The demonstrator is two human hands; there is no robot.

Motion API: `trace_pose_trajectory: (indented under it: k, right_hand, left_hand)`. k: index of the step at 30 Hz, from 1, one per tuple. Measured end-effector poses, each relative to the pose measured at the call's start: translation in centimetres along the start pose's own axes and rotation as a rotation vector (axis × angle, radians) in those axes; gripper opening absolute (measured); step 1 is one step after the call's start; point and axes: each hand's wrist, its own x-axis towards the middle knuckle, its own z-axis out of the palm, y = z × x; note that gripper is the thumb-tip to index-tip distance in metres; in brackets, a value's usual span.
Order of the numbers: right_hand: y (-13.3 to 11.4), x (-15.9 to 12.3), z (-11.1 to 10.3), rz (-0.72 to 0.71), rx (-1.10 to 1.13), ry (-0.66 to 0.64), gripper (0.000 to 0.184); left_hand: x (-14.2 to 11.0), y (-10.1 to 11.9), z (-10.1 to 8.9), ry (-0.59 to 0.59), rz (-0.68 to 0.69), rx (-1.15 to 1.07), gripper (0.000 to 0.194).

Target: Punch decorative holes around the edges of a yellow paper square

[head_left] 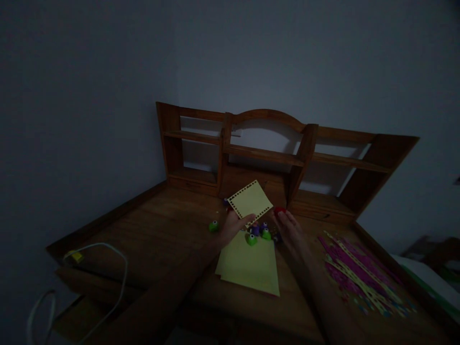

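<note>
My left hand (234, 226) pinches a small yellow paper sheet (250, 201) with punched holes along its edges and holds it up above the wooden desk (161, 225). My right hand (290, 229) is closed around a small red punch (279, 210) just right of the sheet. Below the hands lies a stack of yellow paper (249, 266). Small green punches (252, 239) and purple punches (255, 230) sit on its far edge. Another green punch (214, 226) stands alone to the left.
Pink and yellow punched paper strips (359, 273) are spread at the right of the desk. A wooden shelf hutch (266, 153) stands along the back. A white cable (108, 282) hangs over the desk's left corner. The room is dim.
</note>
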Motion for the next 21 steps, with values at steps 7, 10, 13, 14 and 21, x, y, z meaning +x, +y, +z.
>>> trace_pose_trajectory:
  k: [7, 10, 13, 14, 21]
  right_hand:
    - [1.4, 0.8, -1.0, 0.228, 0.123, 0.017, 0.028]
    - [1.9, 0.8, -1.2, 0.284, 0.176, -0.024, 0.028]
    - [2.1, 0.8, -1.4, 0.325, 0.273, -0.043, 0.024]
    - [2.1, 0.8, -1.4, 0.34, 0.296, -0.049, 0.022]
    - [0.9, 0.6, -0.5, 0.358, 0.213, -0.071, 0.026]
  left_hand:
    - [0.0, 0.6, 0.2, 0.078, 0.017, -0.014, 0.046]
    - [-0.1, 0.8, 0.3, 0.134, 0.045, 0.047, 0.044]
    - [-0.2, 0.7, 0.4, 0.152, 0.099, 0.18, 0.039]
    - [-0.3, 0.7, 0.4, 0.162, 0.113, 0.23, 0.037]
    - [-0.5, 0.6, 0.8, 0.218, 0.128, 0.378, 0.032]
